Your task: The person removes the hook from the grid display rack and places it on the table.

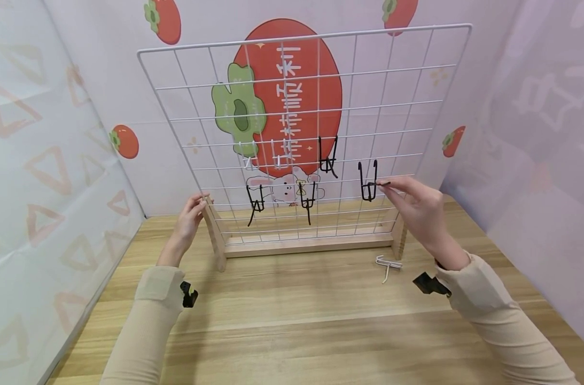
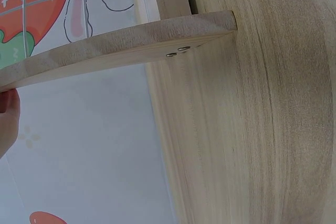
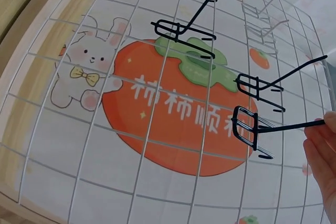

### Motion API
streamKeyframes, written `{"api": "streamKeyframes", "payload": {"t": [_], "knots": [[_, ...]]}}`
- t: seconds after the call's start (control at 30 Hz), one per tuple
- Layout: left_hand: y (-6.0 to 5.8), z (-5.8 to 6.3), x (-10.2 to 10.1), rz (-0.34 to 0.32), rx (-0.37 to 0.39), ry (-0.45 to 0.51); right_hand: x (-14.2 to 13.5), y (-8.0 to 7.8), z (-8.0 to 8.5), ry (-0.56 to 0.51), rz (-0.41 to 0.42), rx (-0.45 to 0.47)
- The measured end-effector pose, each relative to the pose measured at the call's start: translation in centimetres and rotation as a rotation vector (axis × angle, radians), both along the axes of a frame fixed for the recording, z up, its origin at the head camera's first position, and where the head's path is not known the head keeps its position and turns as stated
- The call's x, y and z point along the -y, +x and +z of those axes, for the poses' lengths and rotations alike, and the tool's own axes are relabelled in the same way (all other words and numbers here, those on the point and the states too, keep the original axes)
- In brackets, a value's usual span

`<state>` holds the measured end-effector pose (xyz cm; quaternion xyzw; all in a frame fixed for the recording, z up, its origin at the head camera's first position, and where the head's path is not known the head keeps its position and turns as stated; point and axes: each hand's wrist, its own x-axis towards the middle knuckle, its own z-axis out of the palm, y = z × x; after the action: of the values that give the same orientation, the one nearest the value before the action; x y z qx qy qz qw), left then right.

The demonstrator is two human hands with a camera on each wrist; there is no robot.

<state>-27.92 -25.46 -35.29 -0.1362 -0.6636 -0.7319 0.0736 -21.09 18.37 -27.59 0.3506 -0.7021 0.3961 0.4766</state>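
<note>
My right hand (image 1: 419, 208) pinches the prong tip of a black wire hook (image 1: 368, 192) between thumb and fingers. In the head view, this hook's frame overlaps the right part of a white wire grid (image 1: 305, 38), its two bent ends pointing up. The right wrist view shows the same hook (image 3: 286, 127) with its prong running to the fingertips. My left hand (image 1: 188, 216) grips the top of the wooden side upright (image 1: 212, 232) at the grid's left edge. Only a little of that hand (image 2: 8, 119) appears in the left wrist view.
More black hooks hang on the grid: one at left (image 1: 257, 205), a middle one (image 1: 308, 203) and a higher one (image 1: 327, 163). Two white hooks (image 1: 279, 161) hang nearby. A loose white hook (image 1: 389, 263) lies on the wooden table (image 1: 292, 331), before the stand's base bar (image 1: 311, 246).
</note>
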Motion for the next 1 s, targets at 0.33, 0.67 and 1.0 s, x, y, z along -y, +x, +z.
{"api": "streamKeyframes", "payload": {"t": [0.33,0.67,1.0], "knots": [[-0.2,-0.1,0.2,-0.003,-0.003,-0.018,0.0,0.1,-1.7,0.086,0.009,-0.020],[-0.2,-0.1,0.2,-0.012,-0.004,0.005,0.6,0.0,-3.1,0.121,0.065,0.027],[-0.2,-0.1,0.0,-0.013,-0.001,0.015,0.6,0.0,-4.6,0.158,0.090,0.059]]}}
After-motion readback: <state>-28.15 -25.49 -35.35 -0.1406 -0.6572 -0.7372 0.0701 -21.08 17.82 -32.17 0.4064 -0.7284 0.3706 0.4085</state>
